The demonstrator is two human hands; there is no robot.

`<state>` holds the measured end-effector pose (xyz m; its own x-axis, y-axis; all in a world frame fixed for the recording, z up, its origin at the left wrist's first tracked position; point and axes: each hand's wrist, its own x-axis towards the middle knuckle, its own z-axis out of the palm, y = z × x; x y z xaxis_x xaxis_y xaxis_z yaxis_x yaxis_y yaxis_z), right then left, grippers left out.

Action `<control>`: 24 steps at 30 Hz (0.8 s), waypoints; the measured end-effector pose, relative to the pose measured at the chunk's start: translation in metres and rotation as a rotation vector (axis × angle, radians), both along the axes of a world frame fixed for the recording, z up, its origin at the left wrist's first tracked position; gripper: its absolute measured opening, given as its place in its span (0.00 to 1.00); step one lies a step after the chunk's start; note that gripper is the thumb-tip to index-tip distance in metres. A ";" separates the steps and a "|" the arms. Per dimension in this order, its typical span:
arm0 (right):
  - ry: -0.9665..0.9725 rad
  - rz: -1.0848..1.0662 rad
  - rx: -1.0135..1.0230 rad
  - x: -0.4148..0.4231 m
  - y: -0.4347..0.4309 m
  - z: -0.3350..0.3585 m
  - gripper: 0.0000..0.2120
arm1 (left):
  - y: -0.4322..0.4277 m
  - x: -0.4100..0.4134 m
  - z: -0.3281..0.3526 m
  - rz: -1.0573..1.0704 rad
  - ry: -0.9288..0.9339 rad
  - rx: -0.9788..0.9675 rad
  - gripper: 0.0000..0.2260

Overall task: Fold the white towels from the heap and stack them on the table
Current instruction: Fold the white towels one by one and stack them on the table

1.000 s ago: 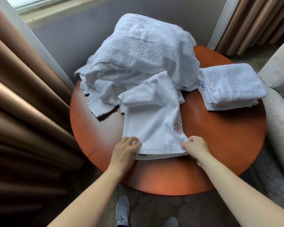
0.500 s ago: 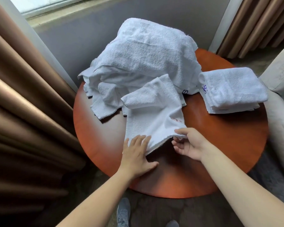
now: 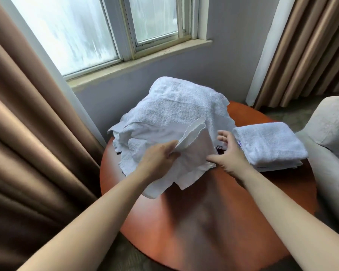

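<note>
Small white towel (image 3: pixel 194 151): thin, smooth-looking cloth, partly doubled over. It is lifted off the table in front of the heap. One scalloped edge runs up at a slant to a point; the lower corners hang loose over the wood. Motion blur softens its weave.

Left hand (image 3: pixel 160 161): fingers curled into the towel's left side, gripping a bunch of cloth, with the thumb on top.

Right hand (image 3: pixel 230 155): fingers spread and relaxed, palm turned toward the towel. The thumb tip is at the towel's right edge. No grip can be seen.

Heap (image 3: pixel 176 106): a tall mound of crumpled white towels at the far side of the table. The top one is thick looped terry with a rough nap, and flatter, creased layers spill out below on the left.

Folded stack (image 3: pixel 268 145): plush white towels folded into a neat rectangular block with rounded fold edges. It sits on the table's right side, just beside the heap and the right hand. A small purple embroidered mark (image 3: pixel 239 143) shows on its near-left corner.

Table (image 3: pixel 213 222): round, with a polished reddish-orange wood top that has a slight sheen.

Surroundings: brown curtain (image 3: pixel 27 143) in heavy vertical pleats on the left, tan curtain (image 3: pixel 305 51) on the right. Window (image 3: pixel 82 32) with pale frames above a flat sill, grey wall beneath it. Off-white upholstered armchair (image 3: pixel 333 133) with a soft, mottled fabric at the right edge.
</note>
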<state>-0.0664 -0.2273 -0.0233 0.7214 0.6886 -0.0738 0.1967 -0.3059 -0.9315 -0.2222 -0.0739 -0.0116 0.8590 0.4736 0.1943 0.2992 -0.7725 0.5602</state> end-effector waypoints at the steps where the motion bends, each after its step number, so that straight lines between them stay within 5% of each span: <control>1: -0.045 0.015 -0.012 0.001 0.004 0.007 0.44 | 0.004 -0.001 0.014 -0.043 0.014 -0.018 0.04; 5: -0.055 0.154 0.091 0.002 0.018 0.038 0.49 | 0.016 -0.004 0.070 -0.205 0.103 0.021 0.07; 9: 0.030 0.293 0.149 0.007 0.029 0.075 0.30 | 0.028 -0.008 0.105 -0.257 0.182 0.025 0.07; 12: 0.139 0.307 0.281 0.008 0.035 0.098 0.06 | 0.039 -0.011 0.125 -0.189 0.151 -0.016 0.05; 16: 0.238 0.247 0.458 0.002 0.046 0.133 0.03 | 0.056 -0.021 0.166 -0.138 0.138 -0.210 0.20; 20: 0.287 0.218 0.641 -0.002 0.052 0.169 0.03 | 0.077 -0.040 0.188 -0.186 0.289 -0.316 0.21; 24: 0.058 0.114 0.736 0.006 0.048 0.191 0.15 | 0.077 -0.044 0.182 0.017 -0.170 -0.410 0.28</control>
<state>-0.0609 -0.1791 0.1674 0.6517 0.6447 0.3995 0.1347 0.4200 -0.8975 -0.2662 0.0028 0.1702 0.8222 0.5552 0.1255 0.1871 -0.4718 0.8616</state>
